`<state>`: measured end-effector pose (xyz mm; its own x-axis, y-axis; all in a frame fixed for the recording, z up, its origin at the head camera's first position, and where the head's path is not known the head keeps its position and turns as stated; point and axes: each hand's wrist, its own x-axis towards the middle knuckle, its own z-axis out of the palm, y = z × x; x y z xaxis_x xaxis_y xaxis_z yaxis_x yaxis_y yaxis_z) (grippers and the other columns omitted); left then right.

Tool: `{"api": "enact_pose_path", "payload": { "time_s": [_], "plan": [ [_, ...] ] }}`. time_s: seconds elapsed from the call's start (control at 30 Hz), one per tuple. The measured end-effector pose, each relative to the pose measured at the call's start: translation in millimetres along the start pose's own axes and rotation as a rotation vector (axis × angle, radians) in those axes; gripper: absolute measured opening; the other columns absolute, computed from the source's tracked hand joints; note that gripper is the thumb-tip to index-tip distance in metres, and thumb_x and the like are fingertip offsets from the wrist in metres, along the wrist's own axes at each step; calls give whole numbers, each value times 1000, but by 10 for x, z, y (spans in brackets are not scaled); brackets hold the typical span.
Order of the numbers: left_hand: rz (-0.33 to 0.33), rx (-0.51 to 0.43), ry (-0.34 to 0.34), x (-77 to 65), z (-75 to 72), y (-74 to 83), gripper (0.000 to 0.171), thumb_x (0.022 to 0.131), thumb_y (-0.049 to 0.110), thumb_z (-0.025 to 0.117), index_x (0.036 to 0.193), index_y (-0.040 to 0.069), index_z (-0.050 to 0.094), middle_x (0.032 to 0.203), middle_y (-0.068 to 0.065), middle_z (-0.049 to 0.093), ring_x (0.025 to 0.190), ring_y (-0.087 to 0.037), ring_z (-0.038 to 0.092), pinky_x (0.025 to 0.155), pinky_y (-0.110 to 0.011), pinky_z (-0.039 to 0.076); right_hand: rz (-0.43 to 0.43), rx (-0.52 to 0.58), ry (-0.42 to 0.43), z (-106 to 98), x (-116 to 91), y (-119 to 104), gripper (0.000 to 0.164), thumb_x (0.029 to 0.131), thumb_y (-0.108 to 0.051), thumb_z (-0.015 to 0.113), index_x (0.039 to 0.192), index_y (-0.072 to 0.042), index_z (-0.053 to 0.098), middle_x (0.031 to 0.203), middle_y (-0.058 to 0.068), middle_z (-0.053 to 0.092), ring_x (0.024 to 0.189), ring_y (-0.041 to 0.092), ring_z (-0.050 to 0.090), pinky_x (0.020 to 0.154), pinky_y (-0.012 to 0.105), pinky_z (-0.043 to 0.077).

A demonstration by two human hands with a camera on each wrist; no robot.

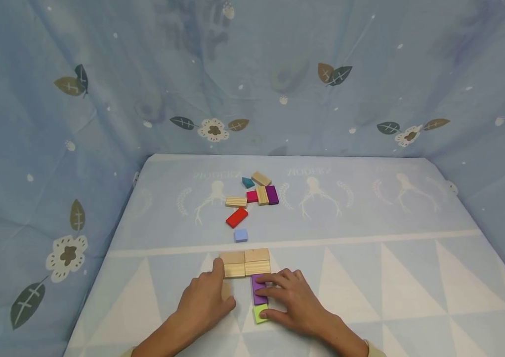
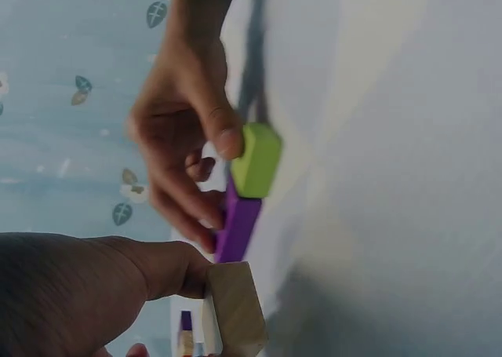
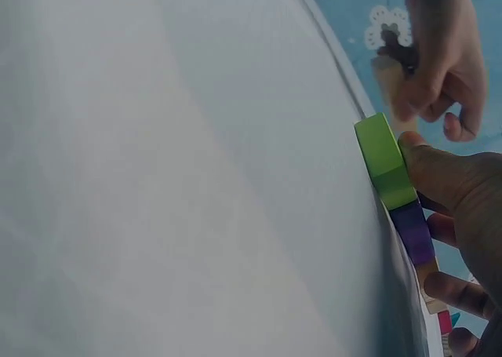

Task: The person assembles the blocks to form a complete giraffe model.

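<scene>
My left hand [image 1: 203, 300] pinches a plain wooden block [image 2: 238, 310], its thumb against one face; the hand hides most of this block in the head view. Its index finger reaches the left side of a group of plain wooden blocks [image 1: 257, 267]. Below that group's right part, a purple block [image 1: 259, 289] and a lime-green block [image 1: 260, 313] stand end to end in a column. My right hand [image 1: 294, 302] touches this column from the right, fingertips at the purple block and thumb on the green one.
Farther back lie a light-blue block [image 1: 241, 235], a red block [image 1: 236, 217] and a loose cluster with a dark purple block [image 1: 272, 195], a teal piece [image 1: 248, 183] and several wooden blocks [image 1: 236, 202]. Patterned cloth [image 1: 252, 99] hangs around the covered table [image 1: 359, 277].
</scene>
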<state>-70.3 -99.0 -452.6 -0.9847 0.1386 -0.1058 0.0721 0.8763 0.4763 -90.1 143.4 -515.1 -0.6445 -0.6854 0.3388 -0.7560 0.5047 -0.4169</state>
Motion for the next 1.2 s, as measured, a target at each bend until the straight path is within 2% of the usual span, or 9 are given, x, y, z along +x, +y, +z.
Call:
{"api": "enact_pose_path", "payload": {
  "time_s": [0.13, 0.23, 0.43, 0.73, 1.0, 1.2],
  "plan": [
    [19, 25, 6, -36, 132, -32, 53, 70, 21, 81, 106, 5, 46, 62, 1, 50, 50, -13, 47, 42, -34, 38, 2, 2, 14, 2, -3, 4, 39, 84, -50, 74, 115, -28, 73, 134, -14, 55, 109, 7, 48, 79, 28, 31],
    [53, 51, 38, -40, 203, -47, 51, 71, 22, 81, 103, 6, 45, 60, 3, 48, 48, -13, 48, 41, -33, 38, -11, -8, 28, 9, -3, 9, 38, 84, -50, 74, 114, -28, 73, 133, -13, 56, 108, 7, 48, 79, 28, 32],
    [109, 110, 100, -39, 253, -42, 54, 71, 26, 84, 103, 6, 45, 61, 1, 51, 48, -21, 55, 40, -35, 39, 23, 7, 4, 7, -11, 1, 39, 84, -51, 74, 116, -28, 73, 134, -14, 55, 110, 6, 47, 79, 28, 31],
    [101, 147, 85, 17, 271, 13, 52, 73, 29, 84, 101, 7, 46, 66, -2, 52, 49, -22, 54, 41, -36, 40, 10, 11, 26, 9, -12, 6, 39, 83, -50, 75, 115, -28, 73, 132, -14, 56, 108, 7, 49, 78, 27, 31],
    [110, 156, 113, 42, 297, 19, 49, 75, 31, 83, 98, 8, 46, 65, -1, 51, 47, -21, 53, 40, -34, 40, -41, 6, 71, 28, -4, 26, 38, 82, -47, 77, 113, -25, 74, 132, -11, 57, 107, 9, 50, 77, 28, 31],
    [110, 167, 113, 55, 332, 10, 48, 77, 32, 81, 98, 9, 45, 67, -1, 51, 46, -21, 51, 40, -33, 39, -12, 25, 47, 26, -10, 11, 39, 82, -47, 78, 114, -26, 74, 133, -13, 57, 107, 9, 51, 77, 27, 31]
  ]
}}
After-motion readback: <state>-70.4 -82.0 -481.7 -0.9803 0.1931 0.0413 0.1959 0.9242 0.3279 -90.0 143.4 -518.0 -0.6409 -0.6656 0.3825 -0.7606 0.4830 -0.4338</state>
